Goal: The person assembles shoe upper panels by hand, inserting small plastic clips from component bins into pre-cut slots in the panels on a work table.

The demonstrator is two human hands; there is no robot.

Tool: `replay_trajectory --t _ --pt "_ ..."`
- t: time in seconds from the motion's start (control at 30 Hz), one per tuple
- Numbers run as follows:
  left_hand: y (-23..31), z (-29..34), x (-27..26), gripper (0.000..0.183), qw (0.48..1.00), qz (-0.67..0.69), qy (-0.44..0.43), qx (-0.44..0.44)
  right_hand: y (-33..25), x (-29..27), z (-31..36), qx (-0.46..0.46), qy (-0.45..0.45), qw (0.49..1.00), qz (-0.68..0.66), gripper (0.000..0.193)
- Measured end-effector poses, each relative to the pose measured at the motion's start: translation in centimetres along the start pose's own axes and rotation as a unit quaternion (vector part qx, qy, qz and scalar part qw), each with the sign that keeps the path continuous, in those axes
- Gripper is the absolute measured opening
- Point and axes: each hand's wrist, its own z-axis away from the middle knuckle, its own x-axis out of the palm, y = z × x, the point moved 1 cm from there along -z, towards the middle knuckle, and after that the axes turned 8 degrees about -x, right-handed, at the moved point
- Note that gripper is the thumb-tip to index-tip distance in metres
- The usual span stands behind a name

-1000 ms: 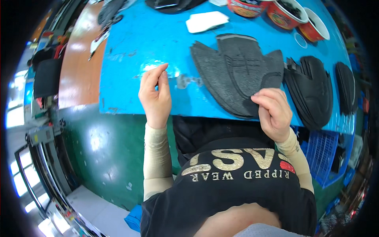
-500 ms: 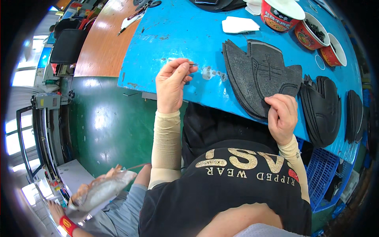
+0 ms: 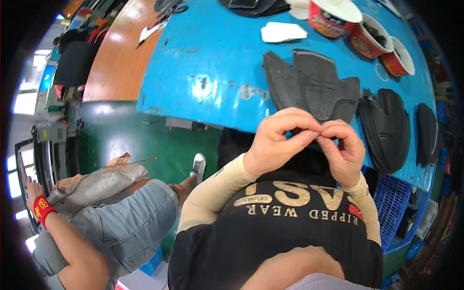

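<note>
My left hand [image 3: 280, 142] and my right hand [image 3: 345, 152] meet fingertip to fingertip over the near edge of the blue table [image 3: 193, 87]. Both are closed in a pinch; whatever lies between the fingertips is too small or hidden to name. Just beyond them lies a stack of dark grey, foam-like cut pieces [image 3: 319, 79] with curved outlines and pressed lines, its near end hidden by my hands. To its right sits a second stack of black shaped pieces [image 3: 386, 130].
Three red-and-white paper tubs [image 3: 331, 21] line the back right. White pieces [image 3: 284, 32] lie left of them. A narrow black stack [image 3: 426, 133] is far right; a blue basket [image 3: 394, 208] stands below. Scissors [image 3: 157, 24] lie far left. Another person [image 3: 130, 217] is at left.
My left hand, which pinched a thin dark-tipped thing over the table, has swung right to meet my right hand. My right hand has left the grey piece's edge. The other person has come forward.
</note>
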Motion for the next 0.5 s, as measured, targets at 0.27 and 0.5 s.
replay_trajectory --t 0.27,0.5 --pt "0.1 -0.5 -1.9 0.024 0.929 -0.3 0.113 0.184 -0.7 -6.3 -4.3 0.062 0.088 0.98 0.167 0.013" --pt "-3.6 0.5 -3.4 0.021 0.885 -0.37 0.185 0.214 8.3 -20.0 -15.6 0.033 0.143 0.93 0.338 0.02"
